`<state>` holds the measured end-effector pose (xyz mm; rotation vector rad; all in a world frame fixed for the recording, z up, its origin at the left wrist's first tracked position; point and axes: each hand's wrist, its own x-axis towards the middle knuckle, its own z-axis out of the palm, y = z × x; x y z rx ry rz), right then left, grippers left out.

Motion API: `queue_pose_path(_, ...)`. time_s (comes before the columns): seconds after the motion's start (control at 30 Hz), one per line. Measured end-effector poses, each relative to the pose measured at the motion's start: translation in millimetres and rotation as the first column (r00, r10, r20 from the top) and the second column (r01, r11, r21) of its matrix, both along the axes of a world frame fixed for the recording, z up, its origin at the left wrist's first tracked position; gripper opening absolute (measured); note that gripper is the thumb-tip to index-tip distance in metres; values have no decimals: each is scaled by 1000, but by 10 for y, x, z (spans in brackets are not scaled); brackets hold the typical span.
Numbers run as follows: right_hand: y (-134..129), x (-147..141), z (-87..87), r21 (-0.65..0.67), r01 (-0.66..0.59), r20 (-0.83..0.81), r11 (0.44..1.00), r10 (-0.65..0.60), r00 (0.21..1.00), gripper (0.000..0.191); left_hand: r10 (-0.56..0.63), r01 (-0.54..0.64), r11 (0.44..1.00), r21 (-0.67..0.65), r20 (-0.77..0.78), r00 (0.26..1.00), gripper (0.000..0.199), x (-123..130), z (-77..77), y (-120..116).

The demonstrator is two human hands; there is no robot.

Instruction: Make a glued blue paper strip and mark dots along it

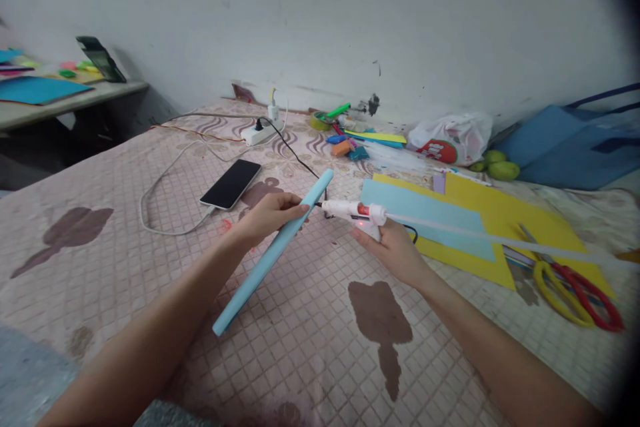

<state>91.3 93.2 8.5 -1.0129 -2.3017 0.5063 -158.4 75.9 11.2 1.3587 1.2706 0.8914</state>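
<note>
My left hand [273,217] grips a long light blue paper tube [270,260] near its upper middle, thumb along the near side. The tube slants from lower left to upper right above the patterned cloth. In my right hand [393,247] is a white hot glue gun [350,211] with a small red light glowing on its body. The gun points left, its nozzle at the tube's right side beside my left fingers; whether it touches the paper I cannot tell. A long translucent glue stick [465,233] extends from the gun's rear towards the right.
A phone [231,184] on a white cable lies left of the tube. Behind it is a power strip [260,133]. Yellow sheets [455,267], a light blue sheet [430,213] and scissors [575,290] lie right. Clay packs [343,147] and a plastic bag [453,137] sit by the wall.
</note>
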Motion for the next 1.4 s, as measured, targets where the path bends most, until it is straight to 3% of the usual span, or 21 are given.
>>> queue_pose_path(0.13, -34, -11, 9, -8, -42, 10, 999, 42, 999, 39, 18, -18, 1000, -13, -5, 1000, 25, -6, -1, 2)
queue_pose_path(0.47, 18, 11, 7, 30, 59, -7, 998, -59, 998, 41, 0, -1, 1000, -10, -49, 999, 27, -2, -20, 0)
queue_pose_path(0.7, -44, -18, 0, 2, -48, 4, 999, 48, 999, 39, -9, 9, 1000, -7, -49, 999, 28, -14, -20, 7)
queue_pose_path(0.87, 69, 2, -11, -21, 115, -26, 993, -115, 993, 38, -19, 18, 999, -34, -20, 1000, 28, -18, 13, -15)
queue_pose_path(1.13, 681, -41, -81, -94, 273, -103, 958, -282, 954, 38, 14, -11, 997, -75, 33, 999, 30, -46, 87, -46)
queue_pose_path(1.27, 1192, -336, -51, -167, 299, -141, 939, -323, 936, 41, 42, -36, 996, -77, 83, 996, 30, -90, 98, -42)
queue_pose_path(1.4, 1747, -781, -72, -119, 333, -152, 935, -348, 925, 35, 102, -87, 988, -124, 121, 987, 31, -131, 82, -19)
